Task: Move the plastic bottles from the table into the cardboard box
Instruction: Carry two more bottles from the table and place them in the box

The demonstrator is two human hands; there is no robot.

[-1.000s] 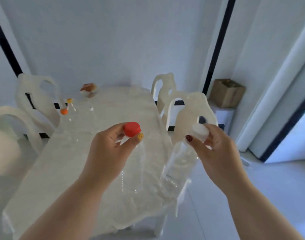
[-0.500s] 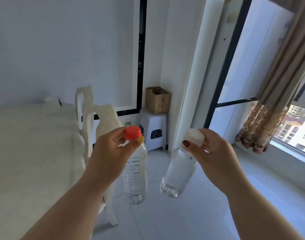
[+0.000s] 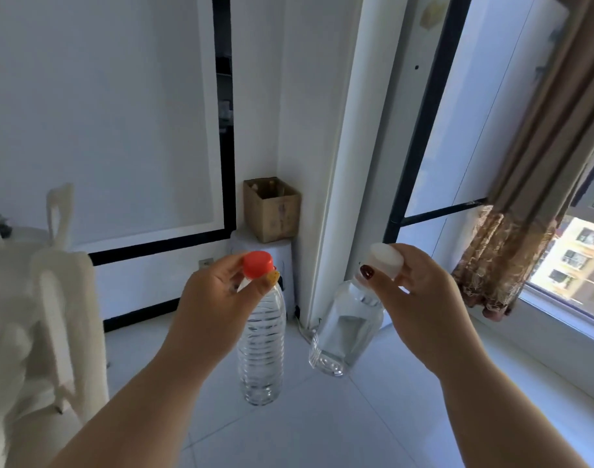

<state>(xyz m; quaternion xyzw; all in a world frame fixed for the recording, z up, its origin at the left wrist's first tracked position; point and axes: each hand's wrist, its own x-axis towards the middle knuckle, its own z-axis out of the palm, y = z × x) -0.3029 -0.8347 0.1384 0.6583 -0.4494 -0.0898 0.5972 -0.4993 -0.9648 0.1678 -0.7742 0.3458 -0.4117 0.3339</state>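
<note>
Holding two clear plastic bottles out in front of me, I have one in each hand, both hanging free above the tiled floor [image 3: 322, 430]. My left hand [image 3: 218, 298] is pinched closed around the neck of the ribbed bottle [image 3: 263, 346], fingertips just under its red cap [image 3: 257, 264], and that bottle hangs close to upright. My right hand [image 3: 420, 298] is closed around the white cap [image 3: 385, 259] of the smooth bottle [image 3: 346, 332], whose body tilts down and to the left, its base pointing toward the other bottle without touching it. Both bottles look empty. Ahead of me, between and beyond my two hands, the cardboard box [image 3: 272, 211] sits open-topped on a white stool [image 3: 278, 249] in the corner, against the wall and beside a white pillar. I cannot tell what is inside the box. A white chair [image 3: 62, 298] stands at my left, and a brown curtain [image 3: 525, 197] hangs by the window at my right.
</note>
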